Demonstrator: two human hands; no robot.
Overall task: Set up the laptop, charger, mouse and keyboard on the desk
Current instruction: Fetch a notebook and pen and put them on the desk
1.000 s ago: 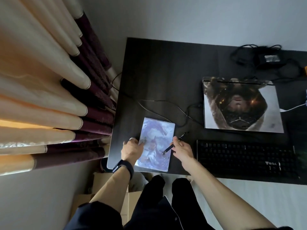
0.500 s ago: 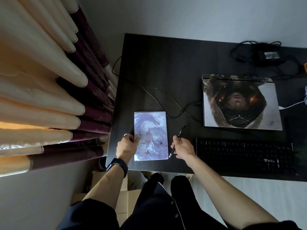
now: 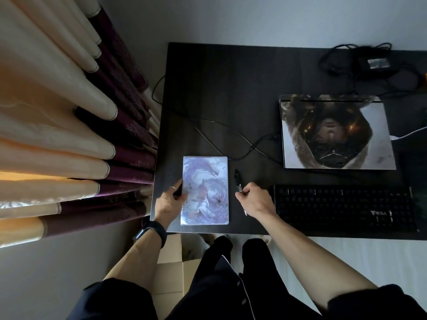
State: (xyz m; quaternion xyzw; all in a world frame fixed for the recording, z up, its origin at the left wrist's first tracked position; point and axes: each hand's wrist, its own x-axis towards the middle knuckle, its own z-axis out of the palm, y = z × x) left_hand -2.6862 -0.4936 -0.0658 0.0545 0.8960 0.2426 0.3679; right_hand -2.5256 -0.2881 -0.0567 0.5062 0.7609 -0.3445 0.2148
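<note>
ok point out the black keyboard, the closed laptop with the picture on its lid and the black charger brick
black keyboard (image 3: 344, 207), head view, middle of the keys
closed laptop with the picture on its lid (image 3: 335, 132), head view, centre of the lid
black charger brick (image 3: 379, 64), head view, its silver label

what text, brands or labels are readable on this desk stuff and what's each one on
Nothing reads clearly.
keyboard: white logo at lower right, letters too blurred to read.
notebook: small vertical characters on the cover, too small to read.
charger brick: pale label, blurred, unreadable.
laptop: lid shows artwork only, no text visible.
</note>
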